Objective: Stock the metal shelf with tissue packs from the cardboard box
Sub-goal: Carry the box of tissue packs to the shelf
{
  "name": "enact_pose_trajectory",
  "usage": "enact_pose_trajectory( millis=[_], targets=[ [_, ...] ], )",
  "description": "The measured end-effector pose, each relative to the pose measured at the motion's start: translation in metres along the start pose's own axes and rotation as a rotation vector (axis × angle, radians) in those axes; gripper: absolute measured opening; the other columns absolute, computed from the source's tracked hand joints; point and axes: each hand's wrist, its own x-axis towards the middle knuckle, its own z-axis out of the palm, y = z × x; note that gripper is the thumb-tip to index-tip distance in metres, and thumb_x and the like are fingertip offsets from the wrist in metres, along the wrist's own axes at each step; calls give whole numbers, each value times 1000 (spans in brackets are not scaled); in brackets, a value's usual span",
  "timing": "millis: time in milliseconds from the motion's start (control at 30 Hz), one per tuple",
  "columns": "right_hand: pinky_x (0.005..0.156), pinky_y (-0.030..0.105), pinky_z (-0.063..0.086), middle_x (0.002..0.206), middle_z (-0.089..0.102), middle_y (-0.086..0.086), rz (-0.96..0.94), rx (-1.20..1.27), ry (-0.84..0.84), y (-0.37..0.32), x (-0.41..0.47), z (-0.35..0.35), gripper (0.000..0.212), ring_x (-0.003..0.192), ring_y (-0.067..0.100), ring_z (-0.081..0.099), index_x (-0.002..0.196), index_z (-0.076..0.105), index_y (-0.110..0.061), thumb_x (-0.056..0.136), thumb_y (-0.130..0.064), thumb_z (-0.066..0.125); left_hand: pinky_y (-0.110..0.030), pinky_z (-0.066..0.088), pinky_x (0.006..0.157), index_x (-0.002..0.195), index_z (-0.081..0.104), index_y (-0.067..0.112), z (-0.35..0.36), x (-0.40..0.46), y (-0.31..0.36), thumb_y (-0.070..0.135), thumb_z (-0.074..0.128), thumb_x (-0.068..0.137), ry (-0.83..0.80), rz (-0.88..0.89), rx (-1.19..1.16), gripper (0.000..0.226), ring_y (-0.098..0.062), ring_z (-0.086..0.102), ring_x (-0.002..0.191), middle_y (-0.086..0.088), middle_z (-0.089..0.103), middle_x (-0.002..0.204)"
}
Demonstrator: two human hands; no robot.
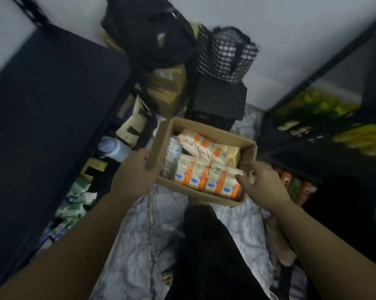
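— What's the cardboard box [204, 198] like?

— Plain brown corrugated card, open-topped and rectangular, its flaps turned out. It sits low over the marbled grey-white floor [139, 234], between two dark metal shelves [301, 87]. Its long axis runs from near the left hand away toward the upper right.

— And the tissue packs [206, 176]?

— Soft rectangular bricks in glossy clear film, cream paper with bright orange bands and small blue marks. They lie flat, packed side by side, their long sides running along the length of the box. The picture is blurred, so the print can't be read.

— The grip on the left?

— The left hand [137, 172] is clenched on the box's left flap, thumb over the top edge, fingers underneath.

— On the right?

— The right hand [258, 180] is released — fingers spread and curved, holding nothing, the thumb tip just touching the film of the nearest pack at the box's right end. The packs lie directly between the two hands; the right-hand shelf, with yellow-green goods [325, 109], stands beyond the right hand.
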Motion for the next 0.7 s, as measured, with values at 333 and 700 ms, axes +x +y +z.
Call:
enact_pose_trajectory(
  millis=[333,700],
  targets=[
    [82,27,41,100,60,-6,376,188,209,97,91,117,32,102,21,59,123,64,-14,94,-26,70,-47,40,111,150,46,17,135,134,-82,46,71,91,-31,-47,133,70,-33,45,138,-12,44,152],
    [86,50,61,121,69,1,877,473,225,121,131,152,46,96,27,71,140,47,-33,97,-43,61,-46,41,110,158,36,25,163,180,-79,32,62,102,3,-204,-84,62,-36,52,135,-9,56,149]
  ],
)
